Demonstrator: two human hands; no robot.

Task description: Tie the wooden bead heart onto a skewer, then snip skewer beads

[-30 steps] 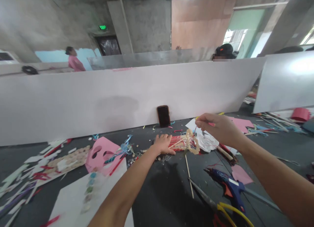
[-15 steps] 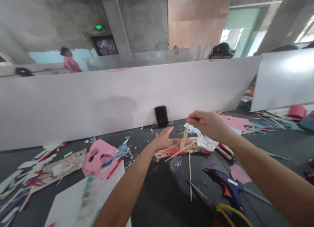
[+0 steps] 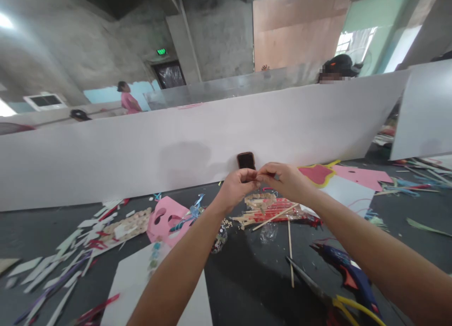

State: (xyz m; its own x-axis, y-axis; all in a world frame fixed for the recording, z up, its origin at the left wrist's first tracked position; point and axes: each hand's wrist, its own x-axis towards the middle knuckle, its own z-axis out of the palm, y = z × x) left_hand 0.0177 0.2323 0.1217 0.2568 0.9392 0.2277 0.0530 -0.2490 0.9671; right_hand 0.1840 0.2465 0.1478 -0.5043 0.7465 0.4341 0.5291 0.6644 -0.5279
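Observation:
My left hand and my right hand meet above the middle of the table, fingertips pinched together and touching. What the left fingers grip is too small to make out. Just below the fingertips is a beige strand, curved like a loop, its upper end running towards my right fingers. Underneath lie wooden sticks in red and clear wrapping. A dark phone leans against the white panel behind my hands.
A blue glue gun and yellow-handled scissors lie at the right. Left of my hands are a pink mask-shaped cutout, a white sheet and many scraps. The white panel stands across the back; people are beyond it.
My left hand has risen from the sticks to meet my right hand. The beige strand, which hung straight from my right fingers, now curves. The view has turned slightly left.

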